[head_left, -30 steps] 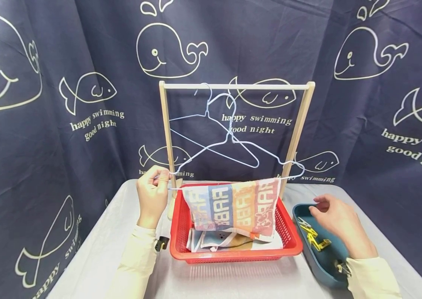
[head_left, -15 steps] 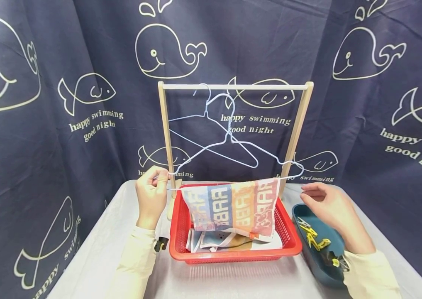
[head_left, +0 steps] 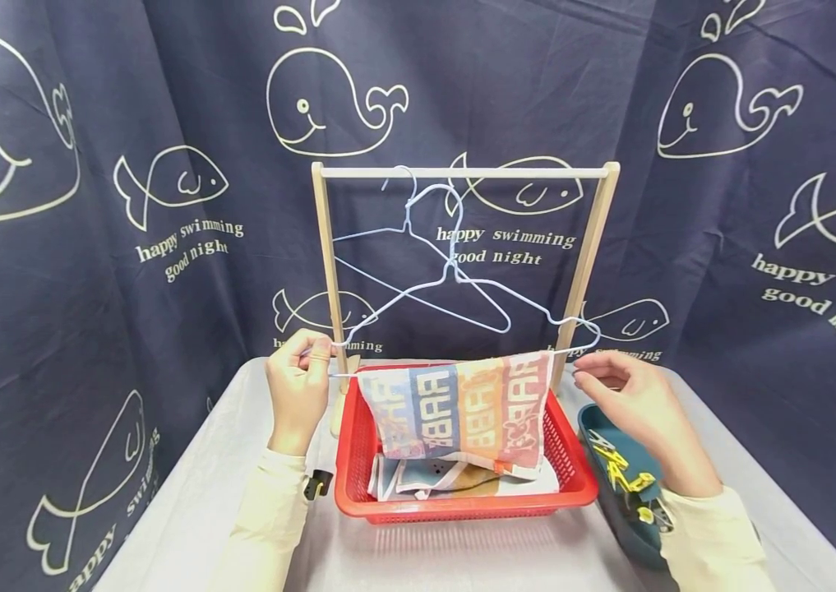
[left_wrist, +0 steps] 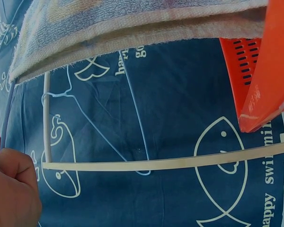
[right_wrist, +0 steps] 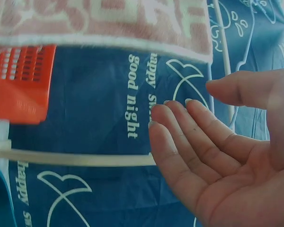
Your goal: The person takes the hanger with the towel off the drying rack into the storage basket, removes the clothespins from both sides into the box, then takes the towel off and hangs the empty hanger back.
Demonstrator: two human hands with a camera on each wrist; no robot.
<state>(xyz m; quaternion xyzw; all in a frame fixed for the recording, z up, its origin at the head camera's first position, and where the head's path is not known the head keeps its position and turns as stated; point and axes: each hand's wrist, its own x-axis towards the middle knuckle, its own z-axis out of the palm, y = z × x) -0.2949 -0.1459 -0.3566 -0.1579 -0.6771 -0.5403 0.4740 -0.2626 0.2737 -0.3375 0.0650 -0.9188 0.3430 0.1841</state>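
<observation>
My left hand (head_left: 299, 378) pinches the left end of a light blue wire clothes hanger (head_left: 506, 288). Draped over the hanger's bottom bar is a small striped towel (head_left: 454, 411) with block letters, hanging above the red basket. My right hand (head_left: 628, 395) is beside the hanger's right end, its fingers relaxed and slightly bent, thumb apart from them. In the right wrist view the right palm (right_wrist: 236, 179) holds nothing, and the towel edge (right_wrist: 180, 52) lies just past the fingertips. The left wrist view catches the curled left fingers (left_wrist: 14, 170) at the hanger's wire.
The red basket (head_left: 358, 501) has more folded cloths (head_left: 477, 485) inside. A wooden rack (head_left: 588, 247) stands behind, with a second blue hanger (head_left: 373, 230) on its bar. At right, a dark teal tray (head_left: 610, 501) contains several yellow clothespins (head_left: 621, 473). A printed curtain (head_left: 521, 82) surrounds the table.
My right hand has risen from above the teal tray and moved left, up to the right end of the hanger. The left hand keeps holding the hanger and towel almost still.
</observation>
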